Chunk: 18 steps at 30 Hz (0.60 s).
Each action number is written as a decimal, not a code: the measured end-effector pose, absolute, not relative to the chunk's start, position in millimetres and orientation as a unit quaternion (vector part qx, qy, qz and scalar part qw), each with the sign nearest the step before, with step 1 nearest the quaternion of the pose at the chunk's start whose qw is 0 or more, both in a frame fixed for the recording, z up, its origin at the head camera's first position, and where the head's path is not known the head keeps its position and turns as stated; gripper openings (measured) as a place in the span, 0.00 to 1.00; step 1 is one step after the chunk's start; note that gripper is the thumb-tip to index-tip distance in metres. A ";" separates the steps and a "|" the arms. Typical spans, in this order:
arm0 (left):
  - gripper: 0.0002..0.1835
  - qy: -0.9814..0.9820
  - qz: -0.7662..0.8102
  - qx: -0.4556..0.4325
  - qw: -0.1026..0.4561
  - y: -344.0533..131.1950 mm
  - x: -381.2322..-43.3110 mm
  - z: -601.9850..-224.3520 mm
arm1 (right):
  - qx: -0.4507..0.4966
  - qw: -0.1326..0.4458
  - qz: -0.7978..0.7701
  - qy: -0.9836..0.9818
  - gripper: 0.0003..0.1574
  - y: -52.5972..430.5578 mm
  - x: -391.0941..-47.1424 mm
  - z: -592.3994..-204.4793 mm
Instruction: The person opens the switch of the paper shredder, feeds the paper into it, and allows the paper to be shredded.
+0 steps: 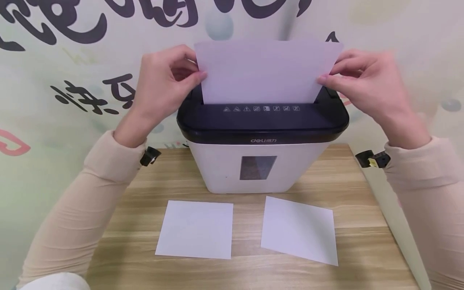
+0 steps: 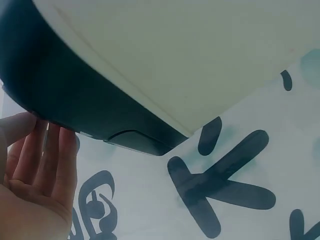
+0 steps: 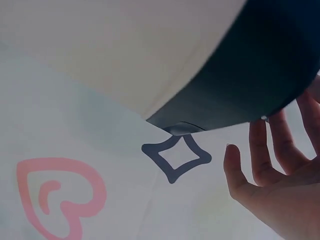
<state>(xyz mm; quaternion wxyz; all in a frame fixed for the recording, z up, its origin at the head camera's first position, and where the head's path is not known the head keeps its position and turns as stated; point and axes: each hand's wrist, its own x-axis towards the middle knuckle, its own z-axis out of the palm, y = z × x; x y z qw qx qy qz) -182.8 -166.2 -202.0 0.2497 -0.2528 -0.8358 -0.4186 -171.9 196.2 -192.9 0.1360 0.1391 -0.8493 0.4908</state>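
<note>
Left hand (image 1: 170, 78) and right hand (image 1: 371, 80), fingers pinching one side edge each of one upright paper (image 1: 266, 72), lower edge at the black top (image 1: 263, 119) of one shredder (image 1: 262, 148), two sheets (image 1: 194, 229) flat on the worktop (image 1: 246, 268)

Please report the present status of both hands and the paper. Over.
Left hand and right hand pinching opposite side edges of paper sheet. Sheet upright at top of paper shredder, lower edge hidden. No obstruction visible.
</note>
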 end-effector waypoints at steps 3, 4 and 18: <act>0.08 -0.837 -0.417 -0.254 0.249 -167.8 -182.8 -203.9 | 0.138 0.129 0.486 -0.853 0.09 195.6 -173.1 -196.5; 0.08 -0.838 -0.414 -0.254 0.248 -168.2 -182.7 -204.4 | 0.139 0.128 0.487 -0.853 0.09 195.5 -173.7 -197.4; 0.07 -0.844 -0.402 -0.259 0.242 -169.7 -181.6 -205.2 | 0.127 0.121 0.476 -0.862 0.08 196.5 -174.2 -199.9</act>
